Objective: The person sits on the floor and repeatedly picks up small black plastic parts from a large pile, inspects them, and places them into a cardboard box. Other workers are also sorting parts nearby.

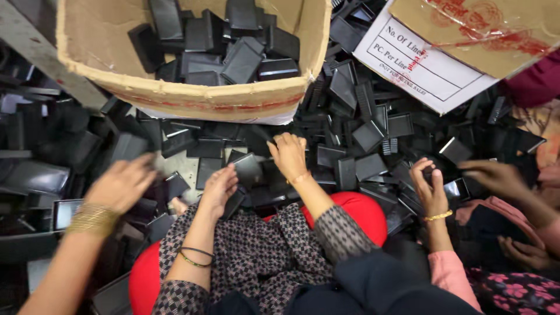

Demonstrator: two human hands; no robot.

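Cardboard box (192,96) at the far edge of the floor is partly filled with black plastic parts (242,58); many more lie loose around it. Left hand (219,189) grips one black piece (248,169), right hand (289,154) rests half-closed on the pile (361,134)

ahead: cardboard box (192,93) blocks | sides: co-workers' hands crowd | floor: black plastic parts (361,134) everywhere

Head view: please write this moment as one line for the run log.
left hand: on black plastic piece | right hand: reaching into black pieces pile | cardboard box: holds black pieces | co-workers' hands: both sides
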